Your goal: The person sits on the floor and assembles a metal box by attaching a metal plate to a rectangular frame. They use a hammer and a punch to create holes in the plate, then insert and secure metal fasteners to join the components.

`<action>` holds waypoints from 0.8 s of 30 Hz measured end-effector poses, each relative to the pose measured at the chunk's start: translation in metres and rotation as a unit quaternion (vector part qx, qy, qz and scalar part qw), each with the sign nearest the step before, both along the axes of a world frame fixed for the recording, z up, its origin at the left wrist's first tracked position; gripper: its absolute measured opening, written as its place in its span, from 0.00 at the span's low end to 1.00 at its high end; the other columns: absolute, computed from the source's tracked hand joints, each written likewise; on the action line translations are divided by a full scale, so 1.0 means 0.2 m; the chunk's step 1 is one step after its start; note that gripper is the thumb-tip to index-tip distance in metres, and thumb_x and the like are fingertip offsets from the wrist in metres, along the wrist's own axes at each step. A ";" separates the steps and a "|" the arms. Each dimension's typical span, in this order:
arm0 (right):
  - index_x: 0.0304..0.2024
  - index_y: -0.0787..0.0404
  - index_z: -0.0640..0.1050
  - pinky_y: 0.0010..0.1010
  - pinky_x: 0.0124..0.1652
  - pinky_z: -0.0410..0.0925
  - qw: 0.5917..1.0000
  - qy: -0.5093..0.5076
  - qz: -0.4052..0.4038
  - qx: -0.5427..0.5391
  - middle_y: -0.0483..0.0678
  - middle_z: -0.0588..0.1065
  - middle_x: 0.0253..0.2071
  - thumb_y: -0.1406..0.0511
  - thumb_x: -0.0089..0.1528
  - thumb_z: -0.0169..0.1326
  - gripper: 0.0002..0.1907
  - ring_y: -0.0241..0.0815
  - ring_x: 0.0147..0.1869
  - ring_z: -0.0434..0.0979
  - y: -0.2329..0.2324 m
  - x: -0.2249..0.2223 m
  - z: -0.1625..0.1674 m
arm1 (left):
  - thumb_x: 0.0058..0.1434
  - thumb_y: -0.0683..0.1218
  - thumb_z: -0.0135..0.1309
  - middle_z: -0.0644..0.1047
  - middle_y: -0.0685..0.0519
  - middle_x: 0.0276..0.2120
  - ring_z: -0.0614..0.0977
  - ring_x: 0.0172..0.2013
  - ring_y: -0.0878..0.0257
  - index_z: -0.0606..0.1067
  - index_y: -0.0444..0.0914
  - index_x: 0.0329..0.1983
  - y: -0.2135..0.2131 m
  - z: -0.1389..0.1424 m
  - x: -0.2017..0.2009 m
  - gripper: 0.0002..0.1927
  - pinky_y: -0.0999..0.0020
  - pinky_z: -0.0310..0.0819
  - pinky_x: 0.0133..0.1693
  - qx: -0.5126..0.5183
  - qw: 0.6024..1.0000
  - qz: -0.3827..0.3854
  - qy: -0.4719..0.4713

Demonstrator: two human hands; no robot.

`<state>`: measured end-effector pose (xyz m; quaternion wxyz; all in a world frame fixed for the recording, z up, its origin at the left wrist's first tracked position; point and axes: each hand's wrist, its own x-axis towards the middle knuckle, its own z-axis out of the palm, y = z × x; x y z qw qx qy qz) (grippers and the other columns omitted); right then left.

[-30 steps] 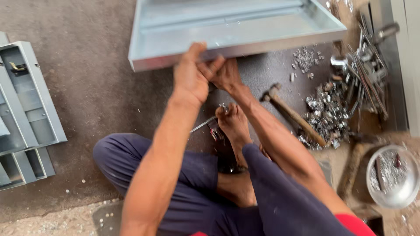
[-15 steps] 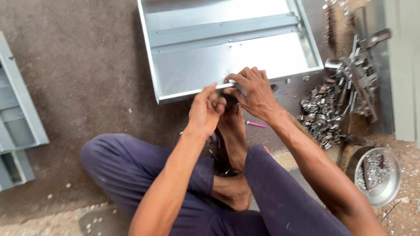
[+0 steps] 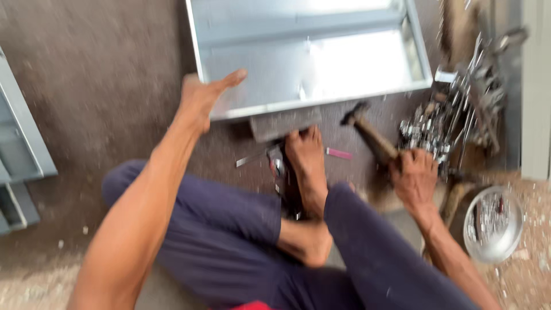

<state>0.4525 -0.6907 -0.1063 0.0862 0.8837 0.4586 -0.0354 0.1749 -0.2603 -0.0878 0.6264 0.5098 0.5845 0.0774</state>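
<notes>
1. While the person sits cross-legged on the floor [image 3: 103, 86], the left hand [image 3: 201, 100] is laid flat, fingers spread, on the near left corner of the metal tray [image 3: 310, 57]; nothing is gripped by it.
2. The right hand [image 3: 414, 175] is clenched around the wooden handle of the hammer [image 3: 370, 131], whose head points far and left, just near the tray's near edge.
3. A bare foot [image 3: 307, 166] is set between the hands, toes against a grey block [image 3: 285, 123] that lies under the tray's near edge.
4. A pile of metal parts [image 3: 453, 120] is seen at far right, and a round bowl [image 3: 493, 227] at near right.
5. A grey metal piece [image 3: 23, 155] is seen at the left edge.
</notes>
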 end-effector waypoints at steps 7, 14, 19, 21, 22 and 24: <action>0.51 0.61 0.78 0.28 0.26 0.61 0.798 0.520 -0.236 0.191 0.44 0.68 0.26 0.55 0.66 0.52 0.18 0.33 0.27 0.64 -0.04 -0.28 0.36 | 0.40 0.47 0.78 0.84 0.43 0.39 0.86 0.37 0.59 0.80 0.30 0.44 -0.12 0.03 -0.03 0.29 0.63 0.80 0.41 0.262 0.965 -0.009 -0.012; 0.40 0.64 0.78 0.31 0.24 0.64 0.841 0.485 -0.096 0.221 0.46 0.72 0.19 0.56 0.69 0.47 0.17 0.33 0.22 0.69 0.39 -0.45 0.30 | 0.42 0.53 0.81 0.84 0.40 0.35 0.86 0.37 0.55 0.79 0.28 0.41 -0.11 0.01 -0.05 0.32 0.60 0.79 0.43 0.319 0.947 -0.037 0.016; 0.33 0.65 0.74 0.34 0.26 0.63 0.890 0.428 -0.093 0.128 0.51 0.70 0.19 0.55 0.72 0.44 0.22 0.41 0.21 0.70 0.38 -0.42 0.35 | 0.43 0.54 0.77 0.85 0.44 0.36 0.88 0.35 0.57 0.79 0.32 0.42 -0.12 -0.04 -0.05 0.30 0.63 0.84 0.42 0.232 0.973 -0.019 0.001; 0.33 0.65 0.73 0.35 0.26 0.63 0.881 0.435 -0.064 0.175 0.51 0.70 0.19 0.55 0.72 0.44 0.22 0.41 0.21 0.70 0.40 -0.43 0.37 | 0.44 0.53 0.79 0.84 0.43 0.38 0.86 0.39 0.55 0.79 0.31 0.46 -0.13 -0.04 -0.04 0.32 0.60 0.81 0.43 0.342 0.938 -0.041 -0.036; 0.33 0.65 0.73 0.35 0.26 0.63 0.869 0.445 -0.047 0.210 0.51 0.70 0.20 0.55 0.72 0.43 0.22 0.42 0.21 0.70 0.41 -0.43 0.37 | 0.44 0.52 0.80 0.84 0.42 0.39 0.86 0.40 0.54 0.80 0.30 0.47 -0.13 -0.04 -0.04 0.33 0.59 0.79 0.44 0.395 0.916 -0.056 -0.052; 0.33 0.64 0.73 0.36 0.26 0.63 0.868 0.448 -0.031 0.214 0.51 0.70 0.20 0.55 0.72 0.43 0.22 0.42 0.22 0.70 0.45 -0.45 0.35 | 0.44 0.51 0.78 0.85 0.45 0.39 0.87 0.38 0.57 0.81 0.33 0.46 -0.13 -0.03 -0.04 0.29 0.62 0.82 0.43 0.313 0.948 -0.030 -0.042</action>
